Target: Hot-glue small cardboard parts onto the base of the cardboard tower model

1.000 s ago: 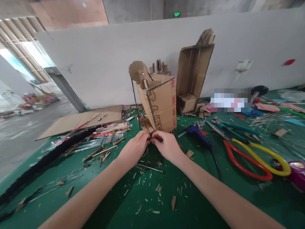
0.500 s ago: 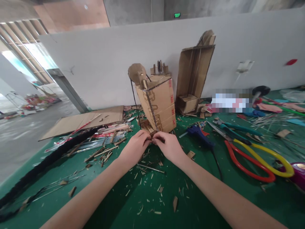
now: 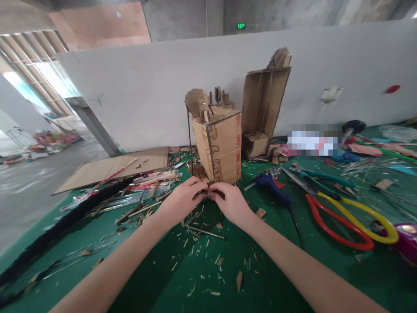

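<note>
My left hand [image 3: 182, 199] and my right hand [image 3: 230, 201] meet fingertip to fingertip low over the green table [image 3: 208, 265], pinching a small dark piece [image 3: 211, 190] between them. Just behind them stands a cardboard box model [image 3: 219, 145] with a round cardboard disc on top and a dark string [image 3: 189, 139] hanging down its left side. What the dark piece is, or whether it joins the string, I cannot tell.
An open tall cardboard box [image 3: 264, 111] leans on the white wall. Right of my hands lie a blue glue gun [image 3: 273, 188], red-and-yellow shears [image 3: 345, 213] and green pliers [image 3: 321, 177]. Flat cardboard [image 3: 114, 167], sticks and a black braided cord [image 3: 61, 221] lie left. Scraps litter the table.
The view has shifted slightly; both hands stay together on the small piece in front of the box model.
</note>
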Tool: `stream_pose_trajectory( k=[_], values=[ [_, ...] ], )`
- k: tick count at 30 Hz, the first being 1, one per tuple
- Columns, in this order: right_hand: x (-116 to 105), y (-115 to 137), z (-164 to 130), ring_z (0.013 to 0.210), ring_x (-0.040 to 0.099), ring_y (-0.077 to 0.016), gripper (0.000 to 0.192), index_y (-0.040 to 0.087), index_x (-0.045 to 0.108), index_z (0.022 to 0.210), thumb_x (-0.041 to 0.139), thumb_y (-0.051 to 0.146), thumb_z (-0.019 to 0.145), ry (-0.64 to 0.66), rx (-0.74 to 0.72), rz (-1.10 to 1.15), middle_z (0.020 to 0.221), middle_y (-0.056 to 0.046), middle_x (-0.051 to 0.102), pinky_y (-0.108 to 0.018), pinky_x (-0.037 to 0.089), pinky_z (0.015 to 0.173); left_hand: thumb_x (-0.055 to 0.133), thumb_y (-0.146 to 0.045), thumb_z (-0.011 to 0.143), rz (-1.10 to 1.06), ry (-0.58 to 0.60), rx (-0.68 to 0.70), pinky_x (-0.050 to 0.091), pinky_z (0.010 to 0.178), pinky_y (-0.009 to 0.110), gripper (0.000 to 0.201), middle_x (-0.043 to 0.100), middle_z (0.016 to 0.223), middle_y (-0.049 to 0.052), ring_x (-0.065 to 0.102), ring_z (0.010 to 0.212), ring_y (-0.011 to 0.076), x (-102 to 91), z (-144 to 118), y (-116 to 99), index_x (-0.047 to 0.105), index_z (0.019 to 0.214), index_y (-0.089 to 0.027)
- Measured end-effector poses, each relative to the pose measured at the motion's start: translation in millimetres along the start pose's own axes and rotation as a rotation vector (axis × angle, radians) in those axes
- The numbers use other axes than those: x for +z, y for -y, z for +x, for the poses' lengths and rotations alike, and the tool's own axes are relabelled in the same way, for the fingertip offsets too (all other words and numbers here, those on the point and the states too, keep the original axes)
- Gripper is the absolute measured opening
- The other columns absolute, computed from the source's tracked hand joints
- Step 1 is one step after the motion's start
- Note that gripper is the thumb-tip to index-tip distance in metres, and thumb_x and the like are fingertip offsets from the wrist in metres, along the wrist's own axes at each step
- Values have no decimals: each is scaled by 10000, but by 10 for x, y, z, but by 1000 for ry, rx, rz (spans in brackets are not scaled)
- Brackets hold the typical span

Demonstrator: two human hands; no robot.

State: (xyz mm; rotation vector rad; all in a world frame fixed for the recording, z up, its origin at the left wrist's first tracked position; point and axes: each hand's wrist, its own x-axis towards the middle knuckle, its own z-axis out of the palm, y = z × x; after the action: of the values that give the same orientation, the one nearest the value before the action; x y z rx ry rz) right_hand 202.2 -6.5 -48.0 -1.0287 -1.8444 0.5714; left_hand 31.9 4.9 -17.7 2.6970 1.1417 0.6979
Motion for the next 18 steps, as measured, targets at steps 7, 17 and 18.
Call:
stream_pose_trajectory(
  k=[7, 17, 18],
  values=[
    [-22, 31, -7, 723, 586, -132, 161, 200, 631, 768, 511, 94, 784, 59, -24, 10, 775, 2, 652, -237, 426, 683, 454, -221, 856, 186, 94, 46, 441, 650, 259, 119, 545, 915, 17, 555, 730, 141, -88, -5, 19, 569, 887, -222],
    [-48, 94, -14, 706, 584, -126, 146, 193, 634, 755, 523, 103, 787, 117, -17, 19, 754, 7, 652, -226, 417, 667, 435, -227, 862, 331, 204, 173, 370, 520, 232, 127, 560, 941, 9, 552, 692, 132, -176, 6, 33, 554, 905, -218],
    [-49, 93, -13, 703, 584, -126, 147, 195, 633, 752, 524, 102, 786, 117, -16, 18, 750, 9, 652, -225, 415, 664, 427, -230, 866, 339, 203, 173, 366, 518, 232, 130, 560, 941, 11, 551, 688, 131, -175, 3, 31, 551, 903, -215]
  ],
)
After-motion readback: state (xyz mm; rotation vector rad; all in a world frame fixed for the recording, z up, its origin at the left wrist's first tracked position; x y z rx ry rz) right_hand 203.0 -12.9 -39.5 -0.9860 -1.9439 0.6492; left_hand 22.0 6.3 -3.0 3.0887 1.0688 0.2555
